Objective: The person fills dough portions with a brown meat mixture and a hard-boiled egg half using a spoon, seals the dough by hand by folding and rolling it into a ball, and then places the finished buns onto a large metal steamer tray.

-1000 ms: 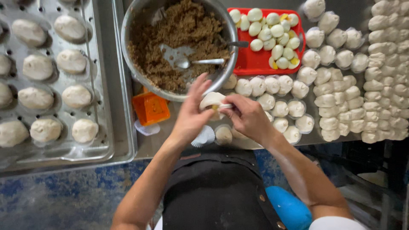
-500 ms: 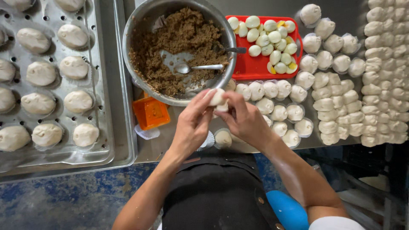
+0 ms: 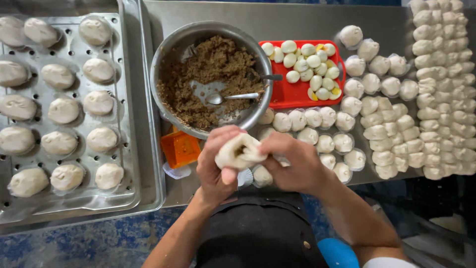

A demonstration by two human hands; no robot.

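Since a moment ago both hands have drawn nearer the body, and now the left hand (image 3: 215,164) cups the pale, soft dough bun (image 3: 239,153) from below while the right hand (image 3: 290,161) pinches its right edge, below the round steel bowl of brown filling (image 3: 210,79).

The pale, soft round of filled dough (image 3: 239,152) now sits lower and nearer the body than a second ago, cupped deeper in the left hand (image 3: 216,164), its top gathered into folds. The right hand (image 3: 290,161) now pinches its right edge, where earlier its fingers lay over the top.
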